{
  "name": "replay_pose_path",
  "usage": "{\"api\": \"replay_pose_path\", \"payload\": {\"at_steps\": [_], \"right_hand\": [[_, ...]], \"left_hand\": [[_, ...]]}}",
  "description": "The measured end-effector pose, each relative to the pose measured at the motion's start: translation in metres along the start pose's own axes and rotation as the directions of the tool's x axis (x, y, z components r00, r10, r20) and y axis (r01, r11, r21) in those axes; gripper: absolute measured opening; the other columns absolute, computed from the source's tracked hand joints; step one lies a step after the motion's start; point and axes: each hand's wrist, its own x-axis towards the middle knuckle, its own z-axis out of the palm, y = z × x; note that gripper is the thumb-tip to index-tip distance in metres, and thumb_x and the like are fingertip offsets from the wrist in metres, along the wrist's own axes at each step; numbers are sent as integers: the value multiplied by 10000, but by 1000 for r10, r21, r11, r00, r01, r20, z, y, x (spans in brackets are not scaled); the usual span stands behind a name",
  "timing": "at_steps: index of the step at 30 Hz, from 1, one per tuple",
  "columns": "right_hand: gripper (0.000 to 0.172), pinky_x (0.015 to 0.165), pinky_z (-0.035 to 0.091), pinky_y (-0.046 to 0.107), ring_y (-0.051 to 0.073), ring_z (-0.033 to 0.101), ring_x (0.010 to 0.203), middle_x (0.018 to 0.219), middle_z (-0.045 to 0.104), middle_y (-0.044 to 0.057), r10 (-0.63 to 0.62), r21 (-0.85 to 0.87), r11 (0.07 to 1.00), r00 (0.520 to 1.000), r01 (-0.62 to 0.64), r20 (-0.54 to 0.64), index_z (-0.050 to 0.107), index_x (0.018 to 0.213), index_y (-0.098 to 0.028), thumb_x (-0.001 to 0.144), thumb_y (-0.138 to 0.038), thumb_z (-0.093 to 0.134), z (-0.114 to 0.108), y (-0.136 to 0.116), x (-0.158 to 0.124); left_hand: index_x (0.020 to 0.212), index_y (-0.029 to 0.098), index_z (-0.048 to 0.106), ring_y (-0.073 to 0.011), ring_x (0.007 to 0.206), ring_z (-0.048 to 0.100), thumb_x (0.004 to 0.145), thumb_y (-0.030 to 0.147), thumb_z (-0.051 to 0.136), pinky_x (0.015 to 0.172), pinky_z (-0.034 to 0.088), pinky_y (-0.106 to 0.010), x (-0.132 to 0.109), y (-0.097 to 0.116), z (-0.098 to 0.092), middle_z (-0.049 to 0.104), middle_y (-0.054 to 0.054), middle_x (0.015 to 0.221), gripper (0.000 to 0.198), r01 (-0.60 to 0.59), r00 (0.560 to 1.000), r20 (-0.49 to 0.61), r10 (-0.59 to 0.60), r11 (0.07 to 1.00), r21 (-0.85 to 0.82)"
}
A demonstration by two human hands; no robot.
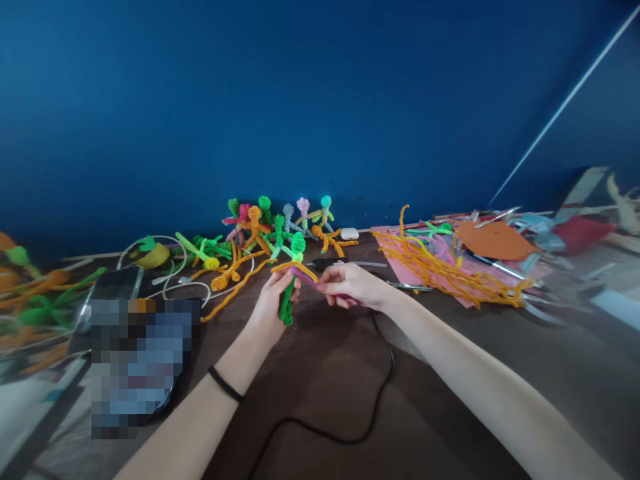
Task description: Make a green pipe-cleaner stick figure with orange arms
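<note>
A pipe-cleaner figure (286,305) with a green coiled head, orange arms and green legs hangs upright in my left hand (274,299), whose fingers are closed around its body. My right hand (345,283) pinches a purple pipe cleaner (304,275) that runs beside the orange one at the figure's arms. Part of the purple strand shows below the right fingers. Just behind my hands, several finished-looking pipe-cleaner figures (254,230) in green, pink, orange and blue lean near the wall.
Loose orange pipe cleaners (440,270) lie on pink sheets at right, near pens and orange paper (495,240). A white earbud case (349,233) sits by the blue wall (320,100). At left are a pixelated dark-edged object (150,367) and white cable. A black cable (340,440) crosses the table.
</note>
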Motion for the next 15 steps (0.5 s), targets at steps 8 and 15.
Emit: {"api": "replay_pose_path", "payload": {"at_steps": [8,15], "right_hand": [[258,355,184,169,16,336,367,487,503,-42,-62,-2,998,997,62,-40,565,756,-119,665,-342,656,-13,6,3],[282,395,226,172,43,381,450,520,485,-35,-58,-87,995,996,52,-63,582,769,-116,660,-366,652,-17,9,4]], "left_hand": [[651,154,456,0,364,307,698,215,624,383,273,-142,-5,3,2,451,66,537,184,80,982,170,-75,997,-19],[601,131,500,-12,388,313,704,248,621,389,227,-156,-7,2,-1,472,34,509,197,121,942,296,-155,984,129]]}}
